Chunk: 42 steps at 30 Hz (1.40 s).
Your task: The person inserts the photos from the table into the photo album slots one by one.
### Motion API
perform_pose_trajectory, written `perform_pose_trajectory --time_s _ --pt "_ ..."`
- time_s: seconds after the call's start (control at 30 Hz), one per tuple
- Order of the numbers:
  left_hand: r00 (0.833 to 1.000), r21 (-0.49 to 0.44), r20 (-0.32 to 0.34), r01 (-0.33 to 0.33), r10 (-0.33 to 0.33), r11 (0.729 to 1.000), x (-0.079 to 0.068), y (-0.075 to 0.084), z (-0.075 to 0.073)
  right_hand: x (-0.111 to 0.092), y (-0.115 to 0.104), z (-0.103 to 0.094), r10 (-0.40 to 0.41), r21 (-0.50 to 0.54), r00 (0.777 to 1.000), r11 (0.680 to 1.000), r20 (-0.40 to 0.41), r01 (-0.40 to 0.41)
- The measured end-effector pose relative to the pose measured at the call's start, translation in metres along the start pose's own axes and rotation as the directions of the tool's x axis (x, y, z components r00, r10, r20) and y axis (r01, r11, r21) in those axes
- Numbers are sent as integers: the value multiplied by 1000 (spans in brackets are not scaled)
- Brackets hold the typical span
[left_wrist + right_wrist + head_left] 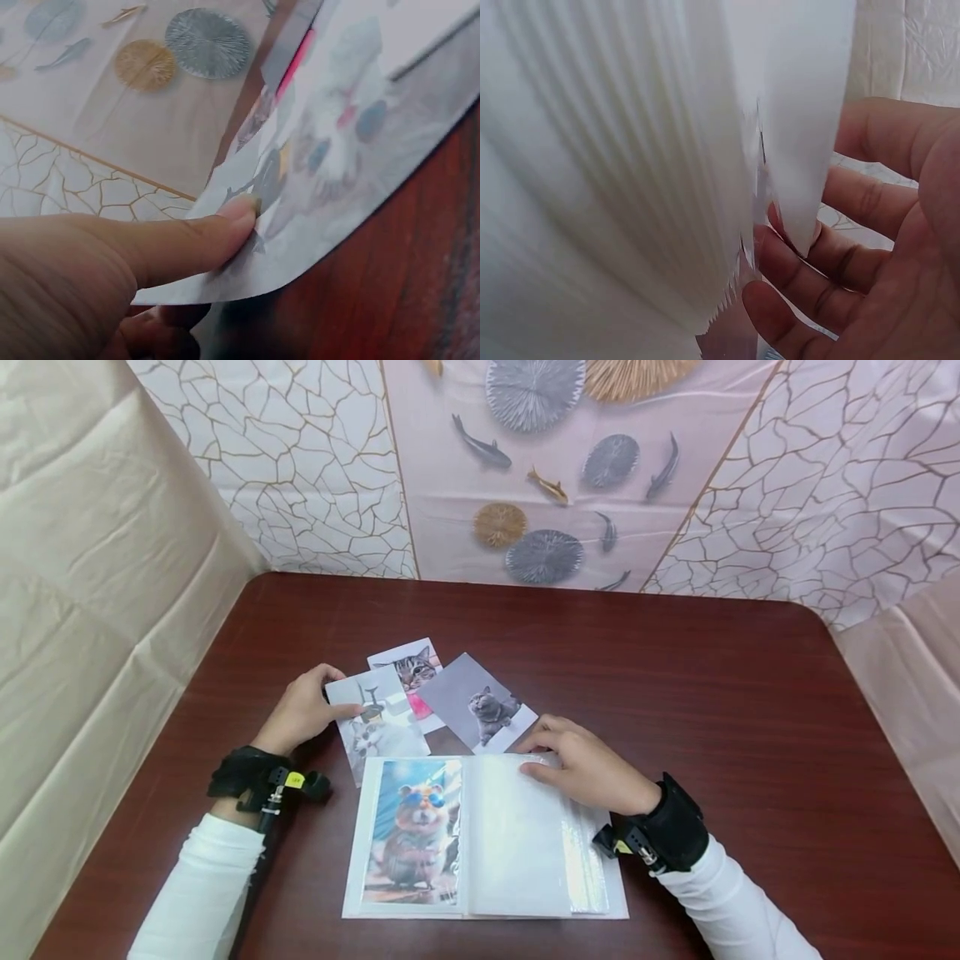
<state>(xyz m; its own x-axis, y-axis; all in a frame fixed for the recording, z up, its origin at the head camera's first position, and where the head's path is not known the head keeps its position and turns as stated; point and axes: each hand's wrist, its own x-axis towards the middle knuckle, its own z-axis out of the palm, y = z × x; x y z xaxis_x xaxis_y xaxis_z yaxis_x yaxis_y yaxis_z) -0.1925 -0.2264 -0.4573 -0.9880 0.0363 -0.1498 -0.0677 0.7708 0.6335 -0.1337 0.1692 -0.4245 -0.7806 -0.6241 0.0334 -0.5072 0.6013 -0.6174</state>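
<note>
My left hand [306, 706] pinches a photo of a white cat [382, 739] by its left edge, the thumb lying on the picture. In the left wrist view the photo [337, 165] bows slightly away from the thumb. An open photo album [480, 906] lies before me. Its left page holds a picture of a hamster in sunglasses [418, 843]; on the right is a blank clear-sleeved page [517, 835]. My right hand [581, 764] holds that page at its top edge. In the right wrist view the fingers [847, 259] curl about the sleeve's edge [802, 150].
Behind the album lie a photo of a grey cat [457, 693] and a photo of a tabby cat [405, 658], partly overlapped by the white cat photo. All rest on a dark red-brown table [675, 693]. Patterned cloth [442, 527] hangs behind the table.
</note>
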Motion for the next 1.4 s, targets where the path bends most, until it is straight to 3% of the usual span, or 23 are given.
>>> perform_pose_trajectory --time_s 0.17,0.4,0.57,0.7,0.8,0.93,1.4 --pt "997 -11 -48 -55 54 998 2 -5 -4 1 2 -1 -13 22 1000 1000 -10 14" --pt "991 -90 -117 -68 58 994 2 -7 -8 1 7 0 -4 121 1000 993 -6 4" --pt "968 -104 -232 -120 93 987 3 -8 -19 3 11 1 45 153 999 987 -20 -42" --pt "954 -232 -290 -151 80 961 3 -4 -24 3 12 0 49 165 999 985 -20 -45" --pt "961 -349 -269 -151 55 925 3 6 -23 3 13 -1 47 183 999 982 -10 -44" --pt "973 -424 -221 -158 67 892 5 20 -15 3 13 -3 49 216 999 975 12 -50" --pt "981 -504 -130 -189 142 843 16 55 25 3 14 -8 26 259 997 965 67 -42"
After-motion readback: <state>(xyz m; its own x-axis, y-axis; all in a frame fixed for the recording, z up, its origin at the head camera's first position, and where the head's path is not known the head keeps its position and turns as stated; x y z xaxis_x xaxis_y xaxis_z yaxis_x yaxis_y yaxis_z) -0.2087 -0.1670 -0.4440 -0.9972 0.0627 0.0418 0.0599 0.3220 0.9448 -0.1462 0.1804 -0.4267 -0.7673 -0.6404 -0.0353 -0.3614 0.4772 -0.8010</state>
